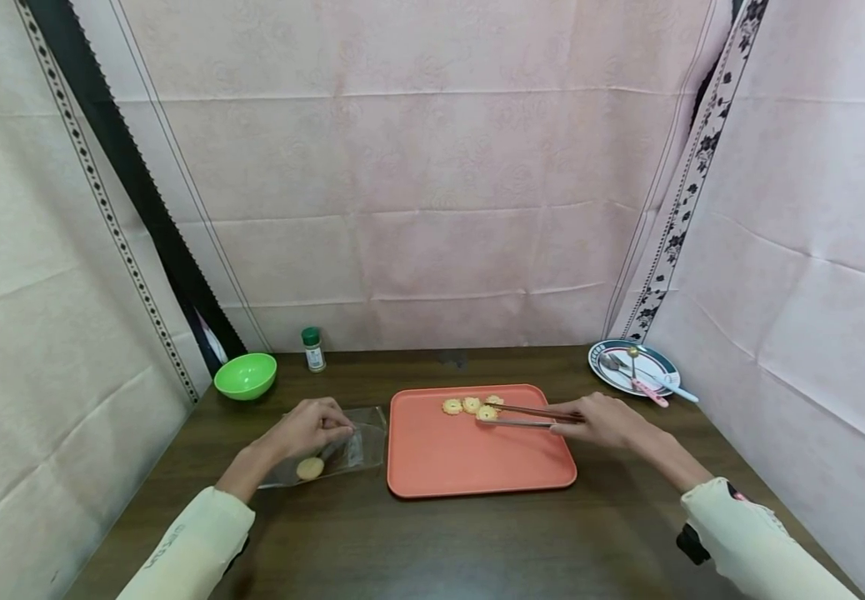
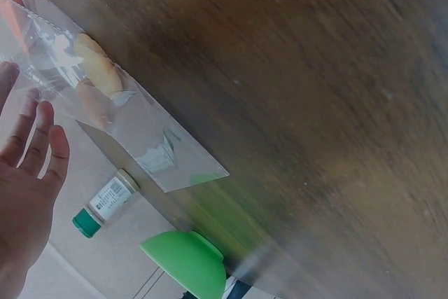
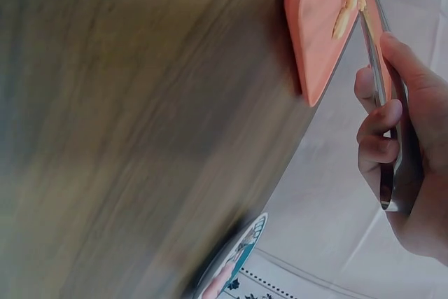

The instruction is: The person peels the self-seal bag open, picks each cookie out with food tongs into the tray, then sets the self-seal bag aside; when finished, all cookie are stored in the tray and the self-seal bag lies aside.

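Observation:
My left hand (image 1: 311,429) pinches the top edge of a clear plastic bag (image 1: 365,446) between thumb and finger; its other fingers (image 2: 40,131) stay loose. Inside the bag lies a round, pale-yellow cookie (image 1: 310,468). In my right hand (image 1: 603,419) are metal tongs (image 3: 378,68), held with the fingers wrapped round the arms. The tongs reach over a coral-pink tray (image 1: 477,467), their tips at the right end of a small cluster of scalloped cookies. One cookie (image 1: 487,413) sits right between the tips, and another (image 1: 452,407) lies at the cluster's left end.
A green bowl (image 1: 246,377) and a green-capped shaker bottle (image 1: 313,350) stand at the back left. At the back right, a plate (image 1: 612,379) carries cutlery with a pink handle (image 1: 650,393) and a light-blue one (image 1: 678,390). Pale cloth walls enclose the dark wooden table (image 1: 477,550).

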A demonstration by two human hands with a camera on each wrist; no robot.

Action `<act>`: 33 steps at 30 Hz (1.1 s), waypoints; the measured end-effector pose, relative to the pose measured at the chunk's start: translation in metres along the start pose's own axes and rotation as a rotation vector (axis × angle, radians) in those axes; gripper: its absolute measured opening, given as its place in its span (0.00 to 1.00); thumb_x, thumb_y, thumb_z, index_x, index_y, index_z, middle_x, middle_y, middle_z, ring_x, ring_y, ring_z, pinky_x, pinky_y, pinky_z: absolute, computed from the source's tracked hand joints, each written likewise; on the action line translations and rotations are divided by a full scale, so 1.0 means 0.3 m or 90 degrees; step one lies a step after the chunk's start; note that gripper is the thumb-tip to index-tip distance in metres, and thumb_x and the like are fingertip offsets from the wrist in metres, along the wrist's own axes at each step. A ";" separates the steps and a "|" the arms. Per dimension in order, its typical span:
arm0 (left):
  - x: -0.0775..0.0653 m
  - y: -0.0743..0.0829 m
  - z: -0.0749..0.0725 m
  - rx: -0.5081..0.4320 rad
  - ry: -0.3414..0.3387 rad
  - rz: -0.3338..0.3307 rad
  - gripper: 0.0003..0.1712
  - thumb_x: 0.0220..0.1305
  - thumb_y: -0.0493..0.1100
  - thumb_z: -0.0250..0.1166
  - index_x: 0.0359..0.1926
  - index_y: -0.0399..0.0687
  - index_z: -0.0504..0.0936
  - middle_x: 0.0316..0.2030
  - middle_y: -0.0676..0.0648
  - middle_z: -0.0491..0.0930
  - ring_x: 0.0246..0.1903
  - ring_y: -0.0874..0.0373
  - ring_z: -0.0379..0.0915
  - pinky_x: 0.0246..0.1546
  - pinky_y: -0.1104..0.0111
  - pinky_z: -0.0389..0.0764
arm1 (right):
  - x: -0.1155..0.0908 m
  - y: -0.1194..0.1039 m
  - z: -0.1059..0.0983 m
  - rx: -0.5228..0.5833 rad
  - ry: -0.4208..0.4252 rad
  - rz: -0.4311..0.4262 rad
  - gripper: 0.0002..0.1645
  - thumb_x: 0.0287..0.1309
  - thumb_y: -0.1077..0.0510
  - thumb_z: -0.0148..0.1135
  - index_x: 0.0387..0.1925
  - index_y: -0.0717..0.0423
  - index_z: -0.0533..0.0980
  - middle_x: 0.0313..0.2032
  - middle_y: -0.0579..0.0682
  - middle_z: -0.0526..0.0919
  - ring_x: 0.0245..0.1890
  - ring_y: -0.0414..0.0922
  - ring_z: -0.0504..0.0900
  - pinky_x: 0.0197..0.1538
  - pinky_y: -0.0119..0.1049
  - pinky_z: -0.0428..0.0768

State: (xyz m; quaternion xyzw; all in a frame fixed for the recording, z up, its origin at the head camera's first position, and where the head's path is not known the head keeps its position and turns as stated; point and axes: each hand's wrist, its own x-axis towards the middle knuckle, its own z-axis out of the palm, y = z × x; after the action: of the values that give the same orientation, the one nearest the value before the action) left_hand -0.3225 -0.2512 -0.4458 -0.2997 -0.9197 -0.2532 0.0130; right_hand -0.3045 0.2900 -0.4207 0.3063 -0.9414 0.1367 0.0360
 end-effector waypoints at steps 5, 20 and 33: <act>0.004 -0.001 0.001 -0.003 0.002 0.000 0.09 0.73 0.46 0.68 0.45 0.52 0.93 0.40 0.56 0.81 0.38 0.62 0.77 0.35 0.68 0.79 | -0.029 0.019 -0.011 0.001 -0.001 0.003 0.22 0.71 0.44 0.65 0.61 0.47 0.84 0.40 0.45 0.91 0.26 0.31 0.75 0.34 0.36 0.77; 0.012 -0.005 0.006 -0.002 -0.001 -0.014 0.08 0.73 0.47 0.68 0.45 0.56 0.93 0.39 0.59 0.80 0.39 0.64 0.76 0.37 0.68 0.79 | -0.055 0.045 -0.006 -0.005 -0.012 0.026 0.25 0.71 0.42 0.65 0.62 0.47 0.83 0.50 0.50 0.89 0.30 0.29 0.78 0.36 0.38 0.79; 0.004 -0.004 0.006 -0.008 0.004 -0.010 0.08 0.73 0.47 0.68 0.45 0.54 0.93 0.40 0.56 0.81 0.39 0.63 0.77 0.36 0.67 0.80 | -0.057 0.040 -0.002 -0.008 -0.004 0.010 0.24 0.71 0.43 0.66 0.61 0.47 0.84 0.52 0.49 0.89 0.38 0.31 0.84 0.41 0.43 0.83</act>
State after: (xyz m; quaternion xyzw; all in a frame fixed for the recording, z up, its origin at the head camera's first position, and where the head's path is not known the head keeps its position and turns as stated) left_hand -0.3239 -0.2507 -0.4478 -0.2917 -0.9205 -0.2598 0.0116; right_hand -0.2976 0.3091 -0.4255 0.2990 -0.9447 0.1304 0.0338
